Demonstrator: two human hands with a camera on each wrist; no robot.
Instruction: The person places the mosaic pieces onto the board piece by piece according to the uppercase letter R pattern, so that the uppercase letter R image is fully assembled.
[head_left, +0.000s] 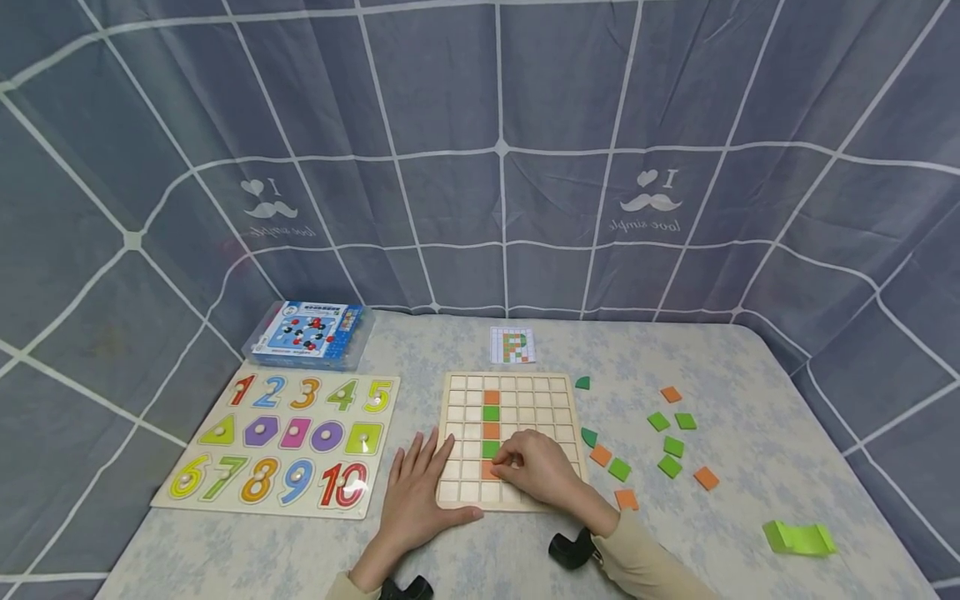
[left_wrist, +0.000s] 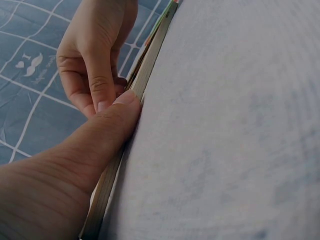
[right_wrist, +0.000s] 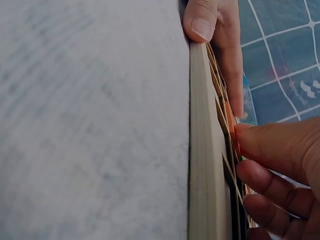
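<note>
A wooden grid board [head_left: 542,402] lies flat, with a column of orange and green square tiles, alternating, left of its middle. At the column's near end, my right hand [head_left: 542,467] pinches an orange tile [head_left: 488,472] between thumb and curled fingers. In the right wrist view that orange tile [right_wrist: 230,120] sits low among the grid's ridges, right at the thumb tip. My left hand [head_left: 417,493] rests with spread, straight fingers over the board's left side, its thumb along the near edge. The left wrist view shows this thumb [left_wrist: 107,130] against the board's side.
Loose green tiles [head_left: 672,447], orange tiles [head_left: 706,477] and dark green quarter-rounds [head_left: 582,382] lie right of the board. A pattern card [head_left: 513,345] is behind it. At left are a number puzzle [head_left: 285,450] and a boxed set [head_left: 307,333]; a green holder [head_left: 799,538] stands far right.
</note>
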